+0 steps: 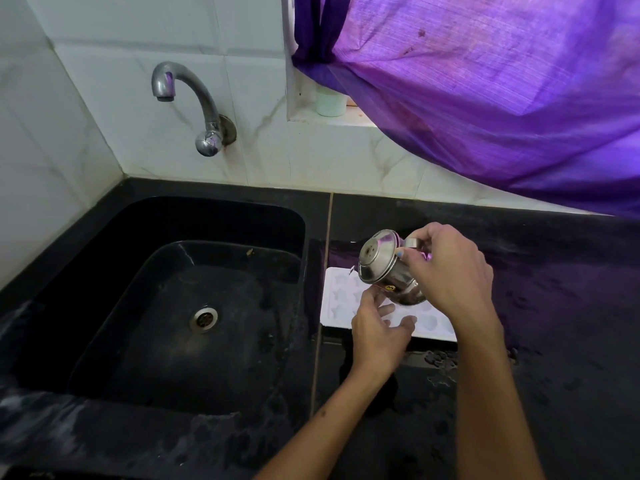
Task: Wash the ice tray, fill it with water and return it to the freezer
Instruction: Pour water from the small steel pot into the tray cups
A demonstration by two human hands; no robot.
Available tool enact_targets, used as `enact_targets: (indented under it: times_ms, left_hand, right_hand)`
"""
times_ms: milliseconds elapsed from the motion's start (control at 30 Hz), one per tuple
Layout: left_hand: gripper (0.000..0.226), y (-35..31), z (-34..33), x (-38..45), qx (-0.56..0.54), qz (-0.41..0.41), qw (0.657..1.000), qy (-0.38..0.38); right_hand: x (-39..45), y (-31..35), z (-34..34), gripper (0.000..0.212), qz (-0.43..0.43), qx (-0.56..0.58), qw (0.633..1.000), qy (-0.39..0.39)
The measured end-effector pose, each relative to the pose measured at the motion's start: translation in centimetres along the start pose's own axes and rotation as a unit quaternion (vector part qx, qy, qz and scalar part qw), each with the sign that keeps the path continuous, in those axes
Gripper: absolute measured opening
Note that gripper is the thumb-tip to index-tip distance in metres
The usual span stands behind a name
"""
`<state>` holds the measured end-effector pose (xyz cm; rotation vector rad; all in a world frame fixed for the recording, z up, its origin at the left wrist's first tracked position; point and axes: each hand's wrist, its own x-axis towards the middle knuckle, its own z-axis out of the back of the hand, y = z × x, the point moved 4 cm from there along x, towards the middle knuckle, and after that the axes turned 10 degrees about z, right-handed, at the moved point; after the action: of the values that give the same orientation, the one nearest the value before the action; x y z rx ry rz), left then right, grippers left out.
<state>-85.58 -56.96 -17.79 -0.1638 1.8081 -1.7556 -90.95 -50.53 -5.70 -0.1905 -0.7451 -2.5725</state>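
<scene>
2 hands work over the white ice tray point(341, 299) lying on the black table point(554, 306) beside the sink point(173, 220): our right hand point(450, 271) grips a tilted steel jug point(384, 268), seemingly filling, our left hand point(377, 327) hovers fingers spread, freezer return pending.

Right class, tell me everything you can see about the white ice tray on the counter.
The ice tray is a flat white rectangle, plastic by its look, with moulded star and shell shaped cells. It lies level on the black counter just right of the sink. A tilted steel jug, gripped by the right hand, hangs over it. The left hand covers its near edge, fingers spread; contact is unclear.
</scene>
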Motion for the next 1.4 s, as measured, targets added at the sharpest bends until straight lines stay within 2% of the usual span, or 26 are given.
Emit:
enact_targets:
  times_ms: [433, 900, 1400]
  left_hand:
    - [0.062, -0.1, -0.1, -0.1, 0.002, -0.005, 1.000, -0.003]
    - [0.061, -0.6, -2.2, -1.5, -0.012, -0.058, 0.998, -0.008]
    - [0.054, 0.8, -11.2, -4.6, 0.003, -0.034, 0.996, 0.086]
  right_hand:
    - [0.2, -0.7, 0.1, 0.008, -0.011, 0.017, 1.000, -0.007]
    - [-1.0, -5.1, 2.0, 0.011, -0.080, 0.171, 0.981, -0.041]
    - [-4.7, -12.3, 7.1, 0.014, -0.147, 0.079, 0.985, -0.040]
